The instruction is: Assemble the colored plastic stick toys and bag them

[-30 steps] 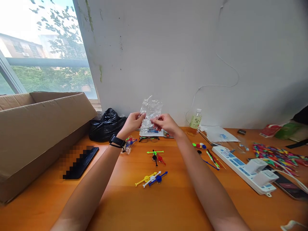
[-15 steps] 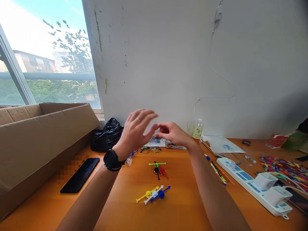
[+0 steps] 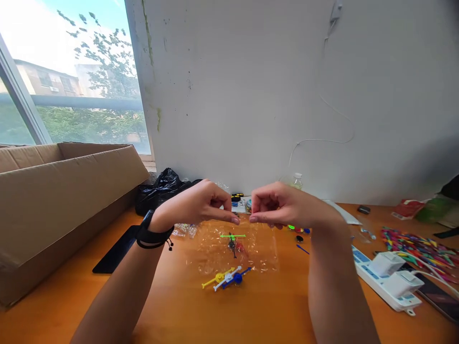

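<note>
A clear plastic bag [image 3: 265, 255] hangs spread out between my hands. My left hand [image 3: 204, 203] pinches its upper edge, and my right hand [image 3: 281, 208] pinches the same edge a short way to the right. Through the film I see a green arrow spinner [image 3: 233, 236], a black one [image 3: 234, 246] and a red one [image 3: 241, 247], grouped on the table. Nearer to me, just under the bag's lower edge, lie a yellow spinner [image 3: 217, 278], a white spinner [image 3: 227, 279] and a blue spinner [image 3: 238, 278], side by side.
A cardboard box [image 3: 71, 191] and a black phone [image 3: 114, 253] are at the left, with a black plastic bag [image 3: 158, 191] behind. On the right are a power strip [image 3: 362, 260] with white chargers and a heap of colourful pieces [image 3: 412, 246]. A bottle [image 3: 297, 180] stands near the wall.
My left hand has gone from spread fingers to a pinch. My right hand has moved right, and the clear bag now shows stretched between both. The view has shifted slightly.
</note>
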Demonstrator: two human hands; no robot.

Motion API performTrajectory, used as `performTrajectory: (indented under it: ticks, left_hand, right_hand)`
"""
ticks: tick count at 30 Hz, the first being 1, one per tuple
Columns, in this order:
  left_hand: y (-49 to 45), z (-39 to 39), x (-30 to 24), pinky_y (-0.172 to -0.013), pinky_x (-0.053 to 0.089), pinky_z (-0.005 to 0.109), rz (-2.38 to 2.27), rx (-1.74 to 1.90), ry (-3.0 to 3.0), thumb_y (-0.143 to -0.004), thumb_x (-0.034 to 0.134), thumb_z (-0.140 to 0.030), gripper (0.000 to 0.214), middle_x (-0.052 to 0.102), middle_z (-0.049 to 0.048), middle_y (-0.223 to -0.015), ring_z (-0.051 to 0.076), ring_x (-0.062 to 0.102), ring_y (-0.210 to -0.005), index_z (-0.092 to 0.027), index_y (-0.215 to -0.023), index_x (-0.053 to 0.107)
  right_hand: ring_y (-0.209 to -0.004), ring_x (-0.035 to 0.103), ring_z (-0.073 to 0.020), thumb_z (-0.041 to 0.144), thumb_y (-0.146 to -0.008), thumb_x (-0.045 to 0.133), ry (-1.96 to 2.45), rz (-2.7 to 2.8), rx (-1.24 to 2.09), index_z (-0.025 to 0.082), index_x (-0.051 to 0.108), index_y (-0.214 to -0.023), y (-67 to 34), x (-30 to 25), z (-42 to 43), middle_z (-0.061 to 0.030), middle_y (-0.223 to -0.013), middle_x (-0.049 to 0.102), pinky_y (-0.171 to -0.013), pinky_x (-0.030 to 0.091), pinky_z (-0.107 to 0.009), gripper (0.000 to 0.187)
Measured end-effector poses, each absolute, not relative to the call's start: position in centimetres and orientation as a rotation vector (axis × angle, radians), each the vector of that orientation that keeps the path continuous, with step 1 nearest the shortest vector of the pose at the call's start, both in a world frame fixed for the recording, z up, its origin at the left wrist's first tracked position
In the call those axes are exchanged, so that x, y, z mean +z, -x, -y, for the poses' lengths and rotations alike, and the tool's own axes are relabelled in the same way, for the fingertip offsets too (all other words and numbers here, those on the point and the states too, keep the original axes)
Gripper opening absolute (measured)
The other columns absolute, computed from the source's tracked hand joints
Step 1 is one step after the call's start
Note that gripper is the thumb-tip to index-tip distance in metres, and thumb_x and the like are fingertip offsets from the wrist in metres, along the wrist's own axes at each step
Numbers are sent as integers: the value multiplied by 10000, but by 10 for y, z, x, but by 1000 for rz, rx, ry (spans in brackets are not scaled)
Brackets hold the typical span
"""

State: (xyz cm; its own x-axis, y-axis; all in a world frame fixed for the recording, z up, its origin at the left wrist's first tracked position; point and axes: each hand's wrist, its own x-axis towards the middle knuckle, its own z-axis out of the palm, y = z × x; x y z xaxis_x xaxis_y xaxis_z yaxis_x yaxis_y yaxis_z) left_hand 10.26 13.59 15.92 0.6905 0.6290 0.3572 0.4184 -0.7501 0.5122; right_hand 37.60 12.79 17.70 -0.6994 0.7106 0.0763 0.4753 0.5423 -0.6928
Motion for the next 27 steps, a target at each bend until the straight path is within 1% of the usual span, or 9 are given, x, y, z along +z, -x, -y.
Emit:
performTrajectory:
  ticks: [2, 5, 7, 9, 16, 19, 21, 24, 27]
  left_hand:
    - [-101, -130, 163, -411, 246, 239, -775, 624, -2512, -882, 776, -486, 329, 490, -44, -499, 94, 367, -441, -208, -709, 752]
    - [-99, -118, 168, -466, 365, 242, -692, 415, -2539, -911, 755, -426, 263, 614, -16, -563, 123, 495, -488, -232, -733, 758]
    - [-97, -107, 173, -555, 455, 256, -614, 302, -2544, -929, 731, -375, 198, 703, 6, -644, 160, 605, -574, -262, -775, 782]
    - [-94, -96, 179, -605, 490, 266, -608, 297, -2517, -931, 713, -317, 161, 755, 10, -709, 186, 664, -648, -298, -798, 802]
    - [-86, -88, 184, -598, 472, 283, -729, 263, -2589, -984, 660, -364, 218, 742, 5, -702, 177, 635, -614, -302, -822, 793]
    - [-88, -91, 180, -614, 479, 271, -728, 277, -2622, -995, 651, -358, 174, 758, 10, -765, 177, 670, -670, -284, -922, 790]
    - [-92, -94, 177, -607, 466, 252, -740, 273, -2650, -999, 641, -346, 174, 759, 11, -797, 164, 673, -689, -246, -961, 778]
    - [-95, -101, 175, -577, 440, 221, -789, 189, -2647, -1029, 584, -319, 232, 743, 2, -769, 125, 635, -631, -192, -912, 739]
    - [-91, -111, 176, -566, 449, 204, -844, 137, -2573, -1019, 612, -359, 255, 740, 0, -721, 117, 632, -602, -181, -874, 725]
  right_hand:
    - [-507, 562, -117, 455, -916, 758, 997, 2486, 1023, 210, 666, -844, -376, 177, -125, 27, -601, 633, -475, 414, -221, 272]
    - [-548, 583, -117, 411, -896, 786, 933, 2633, 1068, 203, 670, -863, -370, 176, -119, 28, -637, 647, -488, 411, -212, 240]
    - [-570, 556, -108, 351, -924, 758, 834, 2755, 993, 197, 676, -847, -362, 176, -110, 33, -650, 628, -508, 392, -213, 191]
    - [-560, 494, -96, 288, -967, 699, 762, 2824, 860, 199, 655, -805, -357, 176, -98, 46, -639, 586, -522, 363, -223, 190]
    - [-549, 421, -93, 241, -1009, 638, 783, 2820, 642, 208, 621, -776, -366, 182, -79, 58, -620, 519, -543, 321, -242, 236]
    - [-540, 398, -89, 207, -998, 624, 742, 2831, 654, 199, 612, -773, -362, 182, -89, 66, -601, 475, -542, 316, -236, 225]
    - [-548, 412, -87, 169, -986, 604, 681, 2839, 667, 194, 616, -808, -354, 180, -97, 65, -625, 499, -556, 323, -234, 180]
    - [-586, 422, -95, 173, -994, 570, 646, 2824, 609, 193, 601, -841, -348, 176, -109, 52, -684, 529, -572, 319, -242, 158]
    - [-634, 414, -119, 259, -1025, 552, 711, 2792, 528, 195, 592, -825, -354, 174, -117, 28, -725, 530, -580, 303, -261, 214]
